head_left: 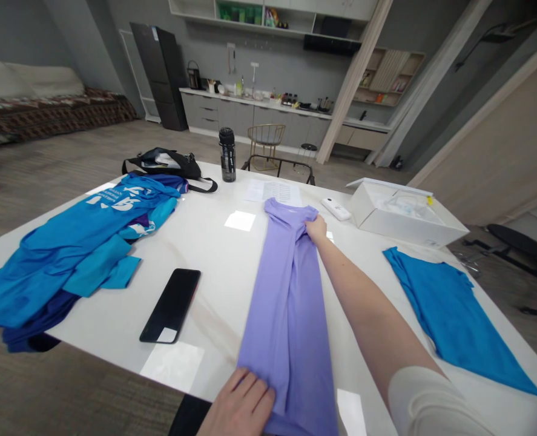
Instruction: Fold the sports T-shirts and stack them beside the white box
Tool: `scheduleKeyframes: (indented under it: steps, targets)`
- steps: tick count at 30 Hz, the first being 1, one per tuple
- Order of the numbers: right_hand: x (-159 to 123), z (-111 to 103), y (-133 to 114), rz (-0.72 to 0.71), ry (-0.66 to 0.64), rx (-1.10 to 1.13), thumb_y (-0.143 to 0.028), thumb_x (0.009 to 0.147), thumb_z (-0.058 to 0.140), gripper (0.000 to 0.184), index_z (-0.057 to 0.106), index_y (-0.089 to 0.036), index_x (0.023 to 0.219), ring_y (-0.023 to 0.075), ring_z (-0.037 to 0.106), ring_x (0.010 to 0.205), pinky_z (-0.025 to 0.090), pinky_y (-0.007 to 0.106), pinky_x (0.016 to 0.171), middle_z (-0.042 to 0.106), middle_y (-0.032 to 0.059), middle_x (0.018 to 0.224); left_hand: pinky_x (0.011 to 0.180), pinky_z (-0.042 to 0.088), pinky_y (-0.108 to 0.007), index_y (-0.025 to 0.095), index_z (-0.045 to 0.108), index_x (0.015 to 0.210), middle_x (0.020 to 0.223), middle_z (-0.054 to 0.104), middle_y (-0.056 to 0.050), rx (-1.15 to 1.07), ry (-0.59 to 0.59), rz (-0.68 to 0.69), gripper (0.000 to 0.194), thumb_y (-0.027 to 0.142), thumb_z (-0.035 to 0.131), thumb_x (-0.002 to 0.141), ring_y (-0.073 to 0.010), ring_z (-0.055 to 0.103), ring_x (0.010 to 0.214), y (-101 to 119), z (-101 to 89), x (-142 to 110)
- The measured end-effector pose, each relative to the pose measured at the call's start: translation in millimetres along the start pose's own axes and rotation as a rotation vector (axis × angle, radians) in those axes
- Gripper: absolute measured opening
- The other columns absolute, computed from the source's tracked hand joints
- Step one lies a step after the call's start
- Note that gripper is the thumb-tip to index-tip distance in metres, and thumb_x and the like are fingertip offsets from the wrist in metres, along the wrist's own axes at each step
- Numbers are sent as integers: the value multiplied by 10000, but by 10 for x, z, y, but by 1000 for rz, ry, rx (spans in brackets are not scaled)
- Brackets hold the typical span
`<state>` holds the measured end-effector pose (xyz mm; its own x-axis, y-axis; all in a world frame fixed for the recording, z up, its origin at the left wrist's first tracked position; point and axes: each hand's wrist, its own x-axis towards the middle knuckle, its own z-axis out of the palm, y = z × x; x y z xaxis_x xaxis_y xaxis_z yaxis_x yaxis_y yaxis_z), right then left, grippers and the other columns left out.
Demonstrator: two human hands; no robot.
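A lavender shirt (pixel 286 303) lies lengthwise down the middle of the white table (pixel 214 254), folded into a narrow strip. My left hand (pixel 241 406) rests at its near end by the table's front edge, fingers curled onto the cloth. My right hand (pixel 316 229) reaches out to the far end and pinches the fabric near the collar.
A pile of blue shirts (pixel 72 248) covers the table's left side. A black phone (pixel 171 304) lies beside the lavender shirt. A folded blue shirt (pixel 454 315) lies at right. Farther back are a white box (pixel 404 215), a dark bottle (pixel 227 154), a black bag (pixel 168 162), paper and a white remote.
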<state>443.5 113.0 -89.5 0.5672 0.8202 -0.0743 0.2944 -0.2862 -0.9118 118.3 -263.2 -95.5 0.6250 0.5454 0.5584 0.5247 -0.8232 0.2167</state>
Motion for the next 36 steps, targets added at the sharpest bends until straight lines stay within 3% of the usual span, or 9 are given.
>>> scheduleKeyframes:
  steps: [7,12,16,19,21,24,28,32,36]
  targets:
    - [-184,-17,-15,-187,44,-649,-311,877,678,602,473,-136,1415,367,563,1238,435,534,1037,609,234,1302,669,504,-332,189,656,883,737,611,-11,-115,-64,17,266,390,537,1010,-182,573,681,39,-130,147]
    - [-316,30,-134,-396,233,-833,-313,958,521,564,422,-137,1485,367,390,1386,297,595,1123,450,233,1511,1023,517,-324,143,614,1290,1227,706,-78,-169,-127,33,318,156,491,997,-193,639,1150,-42,-99,366]
    - [-292,190,-278,-652,-51,-824,-243,1008,363,485,506,-113,1454,286,314,1475,181,500,1224,421,174,1580,1156,432,-375,151,462,1495,1525,528,-96,-10,-232,-17,535,121,510,963,-216,483,1408,-174,154,477]
    - [-252,433,-352,-665,-370,-780,-359,1062,258,539,462,-164,1521,232,325,1488,212,407,1235,411,99,1608,1140,437,-423,210,418,1541,1581,462,-78,68,-268,-49,611,378,573,974,-256,467,1426,-242,354,455]
    - [-233,603,-356,-592,-478,-792,-492,1070,177,603,408,-242,1567,266,298,1508,190,505,1238,361,59,1641,1134,425,-439,255,407,1554,1602,433,-57,108,-264,-23,688,528,575,945,-280,465,1425,-271,438,417]
    - [-197,793,-319,-416,-498,-870,-621,1037,141,649,307,-355,1606,360,149,1554,69,732,1175,214,15,1697,1221,271,-486,299,430,1546,1588,454,-49,196,-185,24,723,654,531,923,-299,488,1397,-307,519,369]
    - [-115,914,-300,-314,-447,-919,-708,996,180,660,220,-462,1607,404,1,1561,-65,821,1096,95,-47,1718,1275,32,-559,342,539,1465,1492,569,-43,295,-26,86,635,680,512,928,-309,486,1391,-346,693,307]
    - [-43,990,-349,-294,-397,-884,-758,964,238,695,280,-460,1591,442,37,1545,-61,843,1069,153,-9,1711,1278,114,-588,387,632,1351,1432,623,-13,312,120,28,450,503,645,916,-306,419,1459,-312,916,248]
    - [57,1082,-429,-389,-184,-782,-674,1012,216,663,576,-307,1431,419,228,1489,53,797,1110,412,124,1577,1283,182,-553,405,706,1220,1335,689,23,260,265,-61,304,449,642,927,-269,401,1479,-238,1074,274]
